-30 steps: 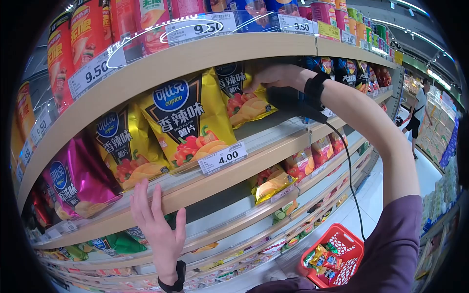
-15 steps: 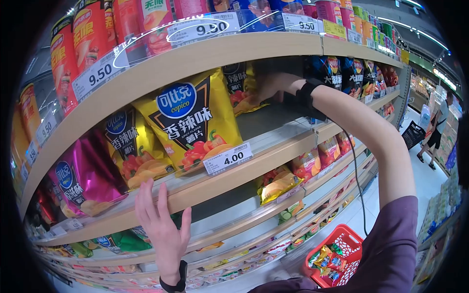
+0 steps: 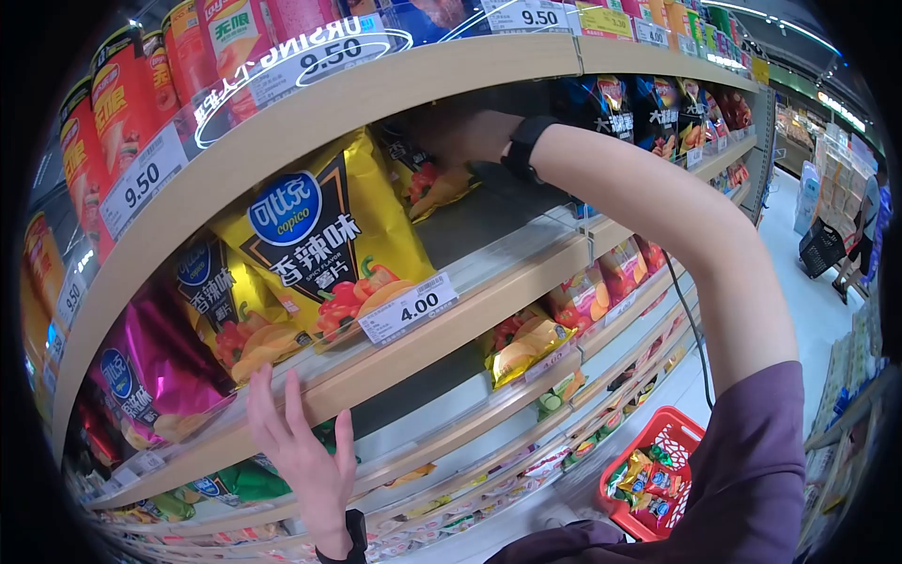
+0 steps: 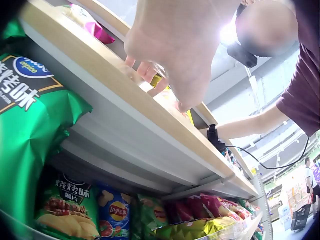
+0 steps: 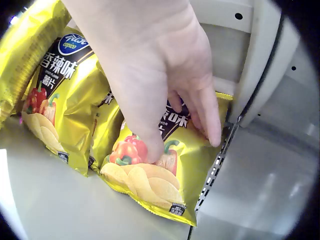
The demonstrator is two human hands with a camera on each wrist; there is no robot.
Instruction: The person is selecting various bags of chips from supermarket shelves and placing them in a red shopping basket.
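Note:
My right hand [image 3: 470, 136] reaches deep into the shelf, over a yellow bag of spicy potato chips [image 5: 150, 180]. In the right wrist view its thumb and fingers spread across the bag's front, while the bag stands tilted on the shelf floor. Another yellow chip bag [image 5: 65, 105] leans to its left. At the shelf front stands a large yellow chip bag [image 3: 310, 235], with a second yellow bag [image 3: 225, 301] beside it. My left hand [image 3: 310, 470] has its fingers extended, fingertips against the shelf's wooden front edge [image 3: 338, 395].
A magenta chip bag [image 3: 160, 367] stands at the left. Black chip bags [image 3: 601, 103] stand farther right. Chip cans [image 3: 122, 103] line the shelf above. A red basket [image 3: 615, 470] with small packets sits on the floor. A cable [image 3: 691, 320] hangs beside my right arm. Another person [image 3: 864, 226] is in the aisle.
My right hand has moved farther left and deeper behind the front bags. My left hand stays at the shelf edge. The head view has shifted, and the person in the aisle has moved right.

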